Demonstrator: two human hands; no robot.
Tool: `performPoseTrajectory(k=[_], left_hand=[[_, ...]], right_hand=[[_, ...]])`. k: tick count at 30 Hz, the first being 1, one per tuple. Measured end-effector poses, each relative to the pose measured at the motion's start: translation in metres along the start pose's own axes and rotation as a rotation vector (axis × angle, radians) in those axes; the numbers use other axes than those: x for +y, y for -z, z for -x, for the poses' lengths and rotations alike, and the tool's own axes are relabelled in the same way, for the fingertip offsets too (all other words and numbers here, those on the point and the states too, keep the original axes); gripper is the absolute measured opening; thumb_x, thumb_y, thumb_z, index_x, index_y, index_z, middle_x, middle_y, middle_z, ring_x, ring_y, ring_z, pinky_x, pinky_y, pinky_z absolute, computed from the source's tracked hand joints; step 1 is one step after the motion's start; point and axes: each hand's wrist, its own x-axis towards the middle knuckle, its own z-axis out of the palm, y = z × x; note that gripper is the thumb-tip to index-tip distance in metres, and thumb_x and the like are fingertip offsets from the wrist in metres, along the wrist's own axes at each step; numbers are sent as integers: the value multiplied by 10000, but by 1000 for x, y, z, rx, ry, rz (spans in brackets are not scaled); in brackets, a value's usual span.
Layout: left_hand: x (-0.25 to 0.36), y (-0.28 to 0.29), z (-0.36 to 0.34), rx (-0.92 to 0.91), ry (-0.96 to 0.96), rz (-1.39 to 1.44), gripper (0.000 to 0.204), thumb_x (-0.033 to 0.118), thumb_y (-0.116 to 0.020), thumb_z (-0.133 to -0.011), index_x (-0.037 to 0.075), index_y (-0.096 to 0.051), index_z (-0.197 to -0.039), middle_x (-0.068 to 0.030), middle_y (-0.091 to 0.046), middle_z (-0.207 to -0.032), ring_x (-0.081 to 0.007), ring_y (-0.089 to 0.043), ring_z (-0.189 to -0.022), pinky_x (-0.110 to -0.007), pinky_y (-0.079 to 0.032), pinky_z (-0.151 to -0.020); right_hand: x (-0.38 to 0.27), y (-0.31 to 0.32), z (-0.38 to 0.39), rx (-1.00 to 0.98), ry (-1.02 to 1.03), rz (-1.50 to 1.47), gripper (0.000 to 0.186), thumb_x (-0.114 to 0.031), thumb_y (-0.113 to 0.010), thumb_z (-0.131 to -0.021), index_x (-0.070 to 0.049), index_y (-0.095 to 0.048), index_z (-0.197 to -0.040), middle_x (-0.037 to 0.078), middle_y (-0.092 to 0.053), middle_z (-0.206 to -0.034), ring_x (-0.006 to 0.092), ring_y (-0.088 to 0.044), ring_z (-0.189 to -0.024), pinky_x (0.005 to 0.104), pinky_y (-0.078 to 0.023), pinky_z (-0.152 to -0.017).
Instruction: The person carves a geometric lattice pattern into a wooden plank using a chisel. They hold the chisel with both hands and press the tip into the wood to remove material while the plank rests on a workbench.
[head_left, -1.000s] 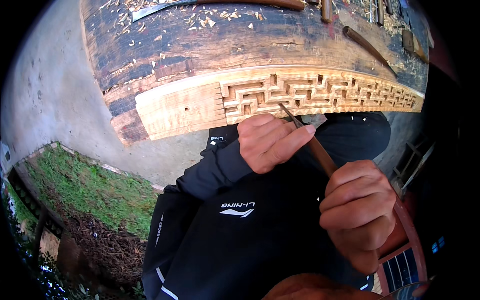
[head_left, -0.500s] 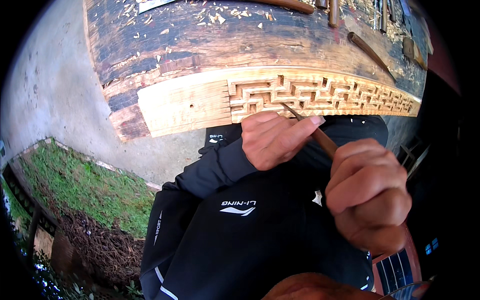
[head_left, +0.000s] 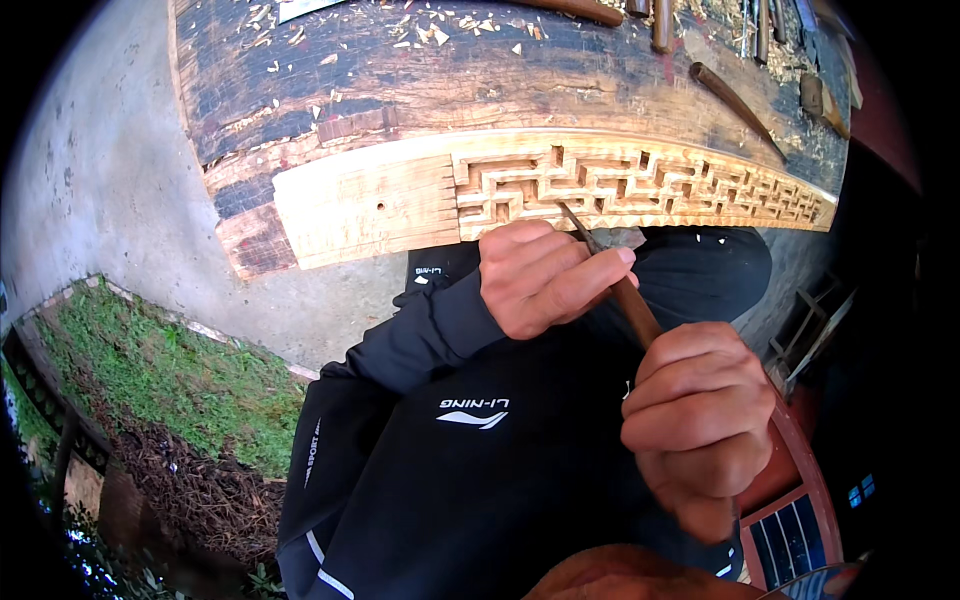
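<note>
A long pale wooden board (head_left: 365, 205) lies along the near edge of the workbench, carved on its right part with an angular, maze-like relief (head_left: 590, 185). My right hand (head_left: 700, 415) is wrapped round the wooden handle of a carving chisel (head_left: 635, 314). Close to the blade, my left hand (head_left: 540, 283) steadies the same chisel between thumb and curled fingers, its knuckles at the board's near edge. The narrow blade slants up to the left, and its tip meets a groove in the relief. The handle's rear end is hidden inside my right fist.
Wood chips (head_left: 435, 35) litter the dark, worn workbench (head_left: 400, 95). A wooden-handled tool (head_left: 738, 108) lies beyond the board, with a mallet-like tool (head_left: 815, 98) at far right and several more handles (head_left: 663, 25) at the back. Concrete floor (head_left: 110, 150) and grass (head_left: 170, 370) lie left.
My right hand has shifted left and slightly down, swinging the chisel's handle to a steeper slant. My left hand and the blade tip stay almost in place.
</note>
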Motion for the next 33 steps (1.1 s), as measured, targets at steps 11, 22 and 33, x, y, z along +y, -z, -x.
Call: performPoseTrajectory(k=[11, 22, 33], left_hand=[[-3, -3, 6, 39, 15, 2, 639, -148, -833, -784, -63, -661, -1393, -58, -718, -765, -201, -669, -563, -307, -473, -520], [-2, 3, 4, -109, -12, 42, 608, -43, -840, -887, 40, -610, -1443, -17, -788, -862, -191, -708, -624, -286, -487, -552], [-3, 2, -1, -116, 12, 17, 687, -46, -863, -856, -1, -611, -1494, -51, -731, -797, -194, -678, -599, -309, -477, -543]], right_hand=[[3, 7, -19, 6, -134, -16, 552, -491, -474, -1184, -101, -512, -795, 68, -680, -663, 148, -548, -407, 289, -447, -419], [1, 13, 5, -121, 36, -27, 614, -570, -539, -1160, -111, -540, -752, 56, -692, -673, 160, -584, -433, 294, -483, -454], [-5, 25, -14, -56, -111, -35, 606, -523, -566, -1159, -71, -529, -758, 120, -702, -755, 187, -605, -490, 293, -434, -436]])
